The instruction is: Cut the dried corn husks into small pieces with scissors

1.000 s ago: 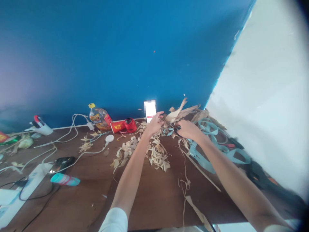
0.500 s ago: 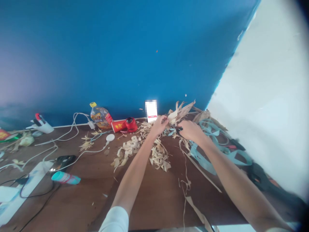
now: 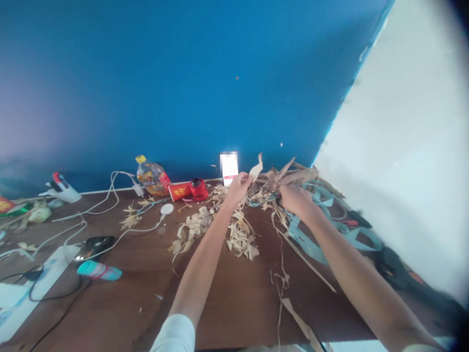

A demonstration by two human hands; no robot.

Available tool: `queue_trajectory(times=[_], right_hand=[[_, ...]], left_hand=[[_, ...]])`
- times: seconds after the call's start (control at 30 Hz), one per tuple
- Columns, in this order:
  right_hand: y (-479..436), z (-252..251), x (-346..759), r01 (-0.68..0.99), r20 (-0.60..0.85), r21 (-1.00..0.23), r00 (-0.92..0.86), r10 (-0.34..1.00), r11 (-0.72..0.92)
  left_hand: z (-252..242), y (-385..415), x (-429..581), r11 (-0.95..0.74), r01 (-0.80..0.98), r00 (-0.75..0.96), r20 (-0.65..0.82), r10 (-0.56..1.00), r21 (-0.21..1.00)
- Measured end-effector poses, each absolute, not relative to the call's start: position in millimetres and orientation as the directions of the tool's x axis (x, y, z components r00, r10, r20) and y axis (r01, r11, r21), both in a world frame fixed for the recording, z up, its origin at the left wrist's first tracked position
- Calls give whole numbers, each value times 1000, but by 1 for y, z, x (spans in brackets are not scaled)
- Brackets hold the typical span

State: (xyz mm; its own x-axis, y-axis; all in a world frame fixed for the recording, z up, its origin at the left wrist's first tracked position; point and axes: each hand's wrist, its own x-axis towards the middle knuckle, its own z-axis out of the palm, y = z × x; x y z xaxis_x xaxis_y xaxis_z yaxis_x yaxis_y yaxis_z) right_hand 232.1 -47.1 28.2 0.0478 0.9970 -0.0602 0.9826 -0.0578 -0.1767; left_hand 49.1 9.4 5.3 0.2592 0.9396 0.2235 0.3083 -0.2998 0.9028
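Blue wall at the back, white wall on the right, and a brown wooden bench (image 3: 227, 293) that's a proper mess. Left hand (image 3: 239, 185) has its grip pinched on a pale strip of dried husk (image 3: 255, 172) that sticks up just past the fingers. Right hand (image 3: 294, 198) is curled into the pile of dried husks (image 3: 289, 177) in the far corner; looks closed around some, but the fingers are buried so I can't tell for sure. Husk scraps (image 3: 240, 237) lie scattered below both wrists, with grey-blue straps (image 3: 315, 239) tangled off to the right. Further left: a tipped red paper cup (image 3: 179, 191), a plastic bottle (image 3: 151, 177), white cables (image 3: 110, 195) and a teal tube (image 3: 98, 270). That dark blurry stuff at the right edge is too smeared to make out.
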Motion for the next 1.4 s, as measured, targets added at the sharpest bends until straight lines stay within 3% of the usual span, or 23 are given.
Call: queue_trajectory(times=[0.1,0.17,0.23,0.33,0.43,0.5,0.73,0.87,1.07,1.4], right_hand=[[-45,34,239,986,-59,-102,129,990,-134],[-44,41,244,979,-38,-139,146,988,-150],[-42,45,246,958,-73,-265,97,993,-113],[-39,45,240,833,-28,-554,5,1000,-20],[-39,39,223,443,15,-896,-23,1000,24],[-41,36,210,202,18,-979,-79,997,34],[-44,30,194,-146,119,-983,-71,990,107],[-41,24,196,-100,100,-990,35,994,103],[-38,21,199,-47,55,-997,169,984,64],[-34,16,198,-87,78,-991,251,965,102]], left_hand=[[15,14,32,-297,262,354,195,915,918],[23,16,17,-366,277,414,234,880,888],[33,16,2,-437,365,490,230,841,822],[44,13,-16,-436,473,573,107,812,766],[50,10,-22,-457,509,604,76,793,730],[49,10,-21,-466,527,592,87,801,710],[33,16,-2,-470,564,601,53,798,679],[36,10,3,-458,557,654,-25,756,693],[52,-5,10,-436,298,788,39,615,849],[43,-1,26,-542,393,665,177,725,743]])
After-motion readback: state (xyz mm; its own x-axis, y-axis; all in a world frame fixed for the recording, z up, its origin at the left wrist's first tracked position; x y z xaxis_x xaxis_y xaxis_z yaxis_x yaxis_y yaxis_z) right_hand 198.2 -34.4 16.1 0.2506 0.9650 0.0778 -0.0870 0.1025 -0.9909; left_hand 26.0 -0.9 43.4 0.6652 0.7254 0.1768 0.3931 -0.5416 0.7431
